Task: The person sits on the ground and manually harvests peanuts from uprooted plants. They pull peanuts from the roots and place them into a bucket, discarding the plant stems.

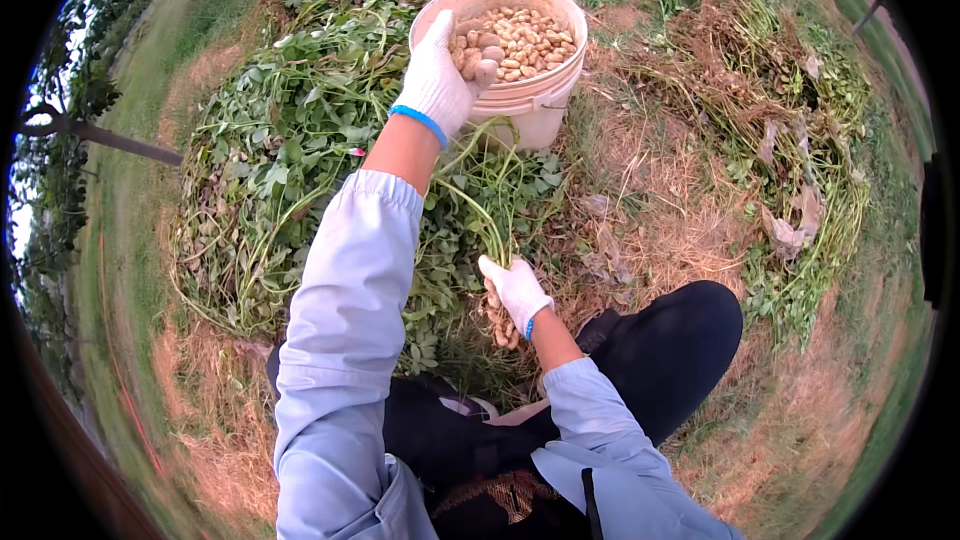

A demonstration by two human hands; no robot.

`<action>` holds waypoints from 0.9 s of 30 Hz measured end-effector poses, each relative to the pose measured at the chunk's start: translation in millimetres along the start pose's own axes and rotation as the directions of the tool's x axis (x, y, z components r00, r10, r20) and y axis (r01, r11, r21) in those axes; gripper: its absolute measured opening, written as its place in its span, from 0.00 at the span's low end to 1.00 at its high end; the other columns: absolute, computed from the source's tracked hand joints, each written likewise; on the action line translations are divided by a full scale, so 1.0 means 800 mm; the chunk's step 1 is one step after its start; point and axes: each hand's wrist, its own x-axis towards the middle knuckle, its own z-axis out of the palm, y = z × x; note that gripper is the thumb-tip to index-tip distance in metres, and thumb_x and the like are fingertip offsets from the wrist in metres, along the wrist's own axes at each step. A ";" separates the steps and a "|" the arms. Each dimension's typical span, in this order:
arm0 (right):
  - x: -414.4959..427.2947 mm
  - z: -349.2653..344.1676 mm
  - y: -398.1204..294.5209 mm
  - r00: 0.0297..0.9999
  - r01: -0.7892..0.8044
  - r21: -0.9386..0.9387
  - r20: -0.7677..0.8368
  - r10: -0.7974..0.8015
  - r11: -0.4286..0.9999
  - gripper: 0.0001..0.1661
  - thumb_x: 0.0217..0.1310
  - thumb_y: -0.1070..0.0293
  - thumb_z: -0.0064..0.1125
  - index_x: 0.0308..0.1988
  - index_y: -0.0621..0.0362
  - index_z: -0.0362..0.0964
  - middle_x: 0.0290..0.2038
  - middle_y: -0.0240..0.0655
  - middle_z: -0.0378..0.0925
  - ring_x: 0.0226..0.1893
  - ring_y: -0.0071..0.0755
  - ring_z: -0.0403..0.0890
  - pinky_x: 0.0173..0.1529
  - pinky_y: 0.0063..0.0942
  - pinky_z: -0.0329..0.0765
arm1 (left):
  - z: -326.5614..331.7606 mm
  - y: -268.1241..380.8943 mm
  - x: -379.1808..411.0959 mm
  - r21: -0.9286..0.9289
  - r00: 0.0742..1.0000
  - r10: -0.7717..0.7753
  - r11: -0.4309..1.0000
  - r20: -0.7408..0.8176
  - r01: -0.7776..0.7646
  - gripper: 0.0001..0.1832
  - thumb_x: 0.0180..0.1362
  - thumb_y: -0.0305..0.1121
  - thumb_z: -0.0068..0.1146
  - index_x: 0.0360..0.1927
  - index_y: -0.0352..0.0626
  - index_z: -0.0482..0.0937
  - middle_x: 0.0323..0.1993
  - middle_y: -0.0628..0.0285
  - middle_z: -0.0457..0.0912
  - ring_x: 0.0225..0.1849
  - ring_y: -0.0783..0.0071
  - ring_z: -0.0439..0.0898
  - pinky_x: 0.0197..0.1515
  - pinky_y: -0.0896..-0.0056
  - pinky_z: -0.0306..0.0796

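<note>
My left hand [450, 75], in a white knit glove with a blue cuff, is over the left rim of a whitish plastic bucket [525, 116]. Its fingers curl around several unshelled peanuts [469, 49]. Many more peanuts [529, 41] lie inside the bucket. Lower down, between my knees, my right hand [516, 286], gloved the same way, grips the stems of a peanut plant [491, 221]. Pods [501, 322] hang from the roots below that fist, and the green stems rise above it. The palm of the right hand is hidden.
Leafy peanut plants [255, 157] are heaped at the left, partly beneath the bucket. Another pile of plants [720, 67], roots showing, lies at the right with torn plastic film [799, 221] among it. Dry grass covers the ground between. A thin tree trunk [127, 141] is at far left.
</note>
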 end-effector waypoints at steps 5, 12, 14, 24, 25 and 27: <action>-0.010 0.009 -0.008 1.000 0.003 0.034 0.028 -0.004 0.999 0.20 0.66 0.57 0.65 0.45 0.61 0.70 0.27 0.28 0.72 0.21 0.22 0.69 0.25 0.26 0.68 | 0.029 0.028 0.067 0.322 0.993 0.116 0.942 -0.034 -0.098 0.53 0.65 0.76 0.27 0.77 0.39 0.50 0.74 0.46 0.58 0.75 0.50 0.57 0.78 0.44 0.38; -0.006 0.005 -0.010 0.999 0.018 0.067 0.040 -0.021 0.998 0.20 0.67 0.58 0.63 0.46 0.63 0.70 0.27 0.29 0.72 0.22 0.22 0.69 0.25 0.27 0.69 | -0.006 0.027 0.074 0.281 0.991 0.112 0.951 0.073 -0.128 0.36 0.75 0.57 0.30 0.75 0.40 0.55 0.72 0.48 0.65 0.73 0.53 0.63 0.75 0.46 0.54; -0.009 0.007 -0.013 1.000 0.018 0.064 0.023 -0.019 0.998 0.19 0.66 0.58 0.64 0.44 0.62 0.70 0.27 0.28 0.72 0.20 0.22 0.69 0.24 0.27 0.69 | -0.018 0.022 0.069 0.320 0.986 0.143 0.933 0.087 -0.163 0.30 0.74 0.49 0.40 0.70 0.39 0.61 0.67 0.47 0.70 0.70 0.53 0.68 0.69 0.48 0.63; -0.008 0.009 -0.007 0.999 0.031 0.038 0.038 -0.032 0.999 0.21 0.67 0.57 0.65 0.45 0.63 0.70 0.26 0.29 0.72 0.20 0.23 0.70 0.25 0.27 0.69 | -0.027 0.016 0.038 0.204 0.981 0.101 0.970 0.165 -0.134 0.08 0.72 0.36 0.54 0.42 0.43 0.72 0.37 0.63 0.76 0.37 0.71 0.79 0.45 0.65 0.81; -0.009 0.007 -0.010 0.999 0.029 0.013 0.038 -0.030 0.999 0.22 0.67 0.56 0.65 0.46 0.63 0.69 0.26 0.30 0.72 0.21 0.23 0.70 0.26 0.27 0.70 | -0.018 0.008 0.027 0.208 0.982 0.098 0.969 0.158 -0.131 0.08 0.72 0.37 0.53 0.41 0.44 0.71 0.36 0.64 0.74 0.35 0.73 0.77 0.43 0.67 0.80; -0.013 0.010 -0.011 1.000 0.026 0.026 0.012 -0.026 0.999 0.22 0.67 0.56 0.65 0.46 0.63 0.70 0.26 0.30 0.73 0.21 0.23 0.70 0.26 0.27 0.70 | -0.007 0.001 0.011 0.212 0.981 0.067 0.972 0.183 -0.106 0.09 0.73 0.38 0.51 0.40 0.46 0.70 0.33 0.66 0.71 0.31 0.76 0.72 0.40 0.69 0.77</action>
